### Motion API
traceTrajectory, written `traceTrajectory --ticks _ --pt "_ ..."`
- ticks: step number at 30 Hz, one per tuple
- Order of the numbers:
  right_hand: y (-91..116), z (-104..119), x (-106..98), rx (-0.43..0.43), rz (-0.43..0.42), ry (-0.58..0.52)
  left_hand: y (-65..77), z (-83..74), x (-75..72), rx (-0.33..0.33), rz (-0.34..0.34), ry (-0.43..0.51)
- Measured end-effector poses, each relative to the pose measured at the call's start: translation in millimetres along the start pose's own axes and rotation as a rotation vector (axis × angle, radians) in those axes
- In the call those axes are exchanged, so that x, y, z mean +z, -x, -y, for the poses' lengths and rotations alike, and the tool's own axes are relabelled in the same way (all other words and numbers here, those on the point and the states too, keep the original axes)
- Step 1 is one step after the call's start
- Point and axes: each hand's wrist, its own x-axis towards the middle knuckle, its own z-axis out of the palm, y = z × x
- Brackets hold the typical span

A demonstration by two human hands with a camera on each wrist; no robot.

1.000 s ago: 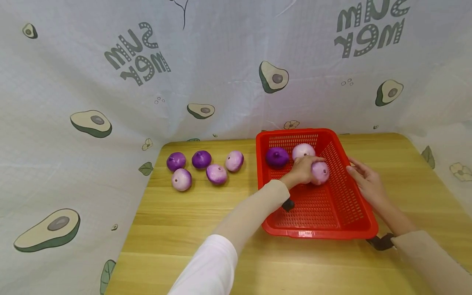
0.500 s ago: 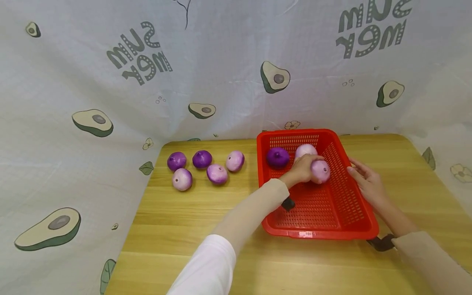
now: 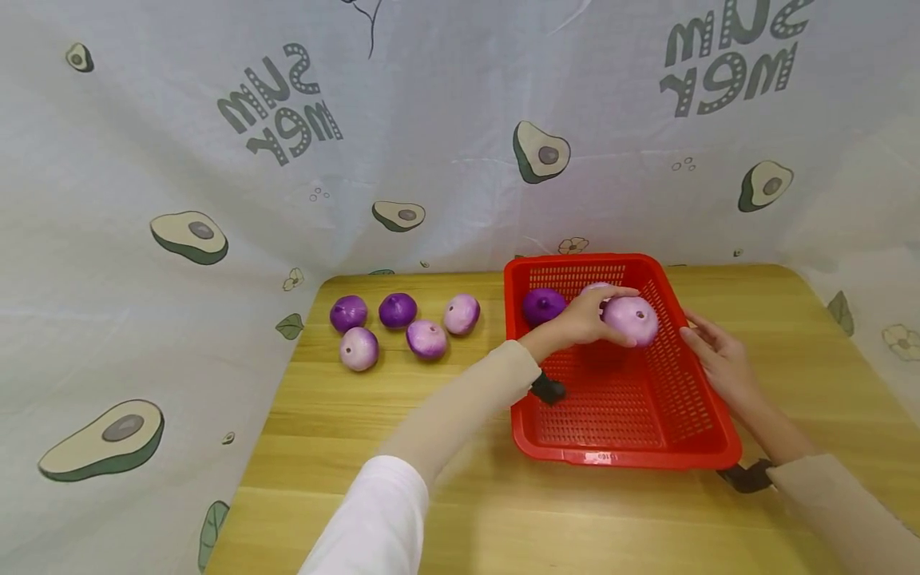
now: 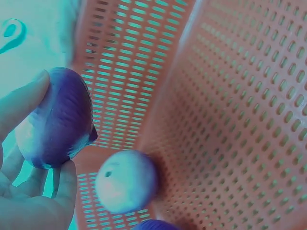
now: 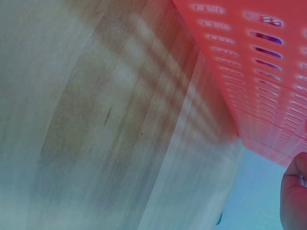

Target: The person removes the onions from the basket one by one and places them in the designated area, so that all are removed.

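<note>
In the head view my left hand holds a pale purple onion inside the upper part of the red basket. The left wrist view shows this onion between thumb and fingers, apart from the basket floor. A dark purple onion lies at the back left of the basket. Beside it is a whitish onion, mostly hidden behind my left hand in the head view. My right hand grips the basket's right rim, and only a bit of it shows in the right wrist view.
Several onions, among them a pale one and a dark one, lie on the wooden table left of the basket. A white cloth printed with avocados hangs behind the table.
My left hand has lifted the onion from low in the basket, and it looks larger and a little farther right. The right hand has stayed on the rim.
</note>
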Motion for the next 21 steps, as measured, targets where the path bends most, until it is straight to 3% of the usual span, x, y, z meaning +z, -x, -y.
traceTrajectory --ticks 7,14,21 --pt "-0.3 -0.8 -0.3 -0.011 0.012 -0.036 19.5 -9.0 -25.1 0.009 0.027 0.202" --pt "-0.4 0.5 0.3 -0.009 0.006 -0.018 43.5 -12.4 -51.0 0.077 -0.013 0.178" --pt "-0.4 3.2 0.7 -0.002 -0.002 0.038 71.0 -7.0 -76.5 0.117 -0.034 0.238"
